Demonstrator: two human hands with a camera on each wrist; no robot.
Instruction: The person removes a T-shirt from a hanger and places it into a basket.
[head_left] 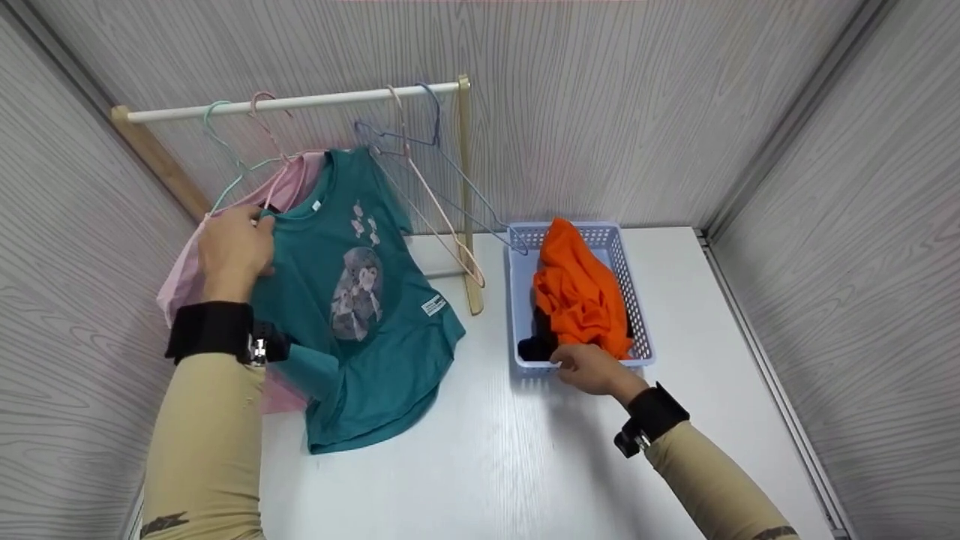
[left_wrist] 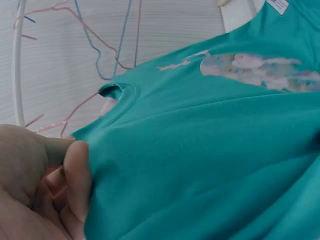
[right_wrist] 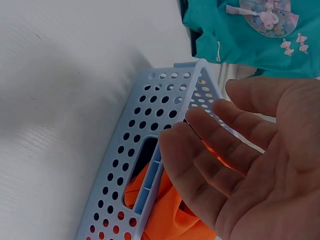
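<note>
A teal T-shirt (head_left: 397,300) with a printed figure on its front hangs from a pink hanger (head_left: 271,127) on the rack. My left hand (head_left: 238,244) pinches the shirt's shoulder between thumb and fingers, plain in the left wrist view at the cloth's edge (left_wrist: 115,160). Over the near rim of a light blue perforated basket (head_left: 637,300), my right hand (head_left: 592,369) hovers with loosely bent fingers and an empty palm, as the right wrist view shows. Inside that basket lies a crumpled orange garment (head_left: 581,292), with black cloth (head_left: 536,346) beneath it.
A rack with a white rail (head_left: 315,100) and wooden posts stands at the back left. Behind the teal shirt hangs a pink garment (head_left: 180,274) on a green hanger (head_left: 214,127). Two bare hangers, one pink (head_left: 435,199) and one blue (head_left: 480,191), hang near the right post. Grey panels enclose the white table (head_left: 450,480).
</note>
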